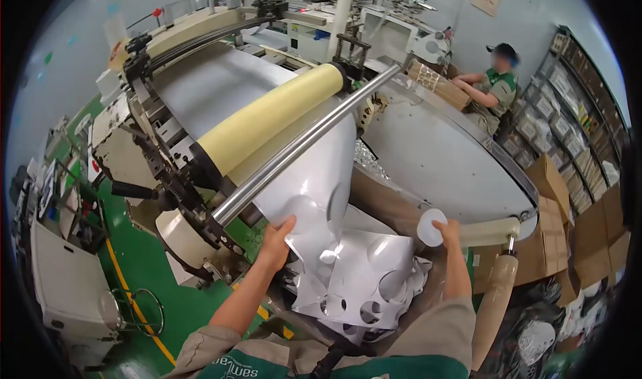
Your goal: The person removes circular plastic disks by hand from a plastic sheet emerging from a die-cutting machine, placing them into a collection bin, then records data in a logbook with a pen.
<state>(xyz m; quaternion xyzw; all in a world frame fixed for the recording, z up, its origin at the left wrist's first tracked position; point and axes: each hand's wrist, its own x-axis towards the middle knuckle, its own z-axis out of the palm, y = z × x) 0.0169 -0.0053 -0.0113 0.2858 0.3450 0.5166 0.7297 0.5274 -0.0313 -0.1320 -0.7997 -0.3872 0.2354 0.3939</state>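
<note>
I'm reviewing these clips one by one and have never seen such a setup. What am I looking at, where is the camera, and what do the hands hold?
This is one picture, from a camera worn on the person's head, looking forward and down. The two bare arms at the bottom are that person's own. The left hand grips a white sheet punched full of round holes, which hangs from a large machine below a yellow roller and a steel bar. The right hand holds a white round disc. Behind, a co-worker sits at a cardboard box; more cartons are stacked at the right.
</note>
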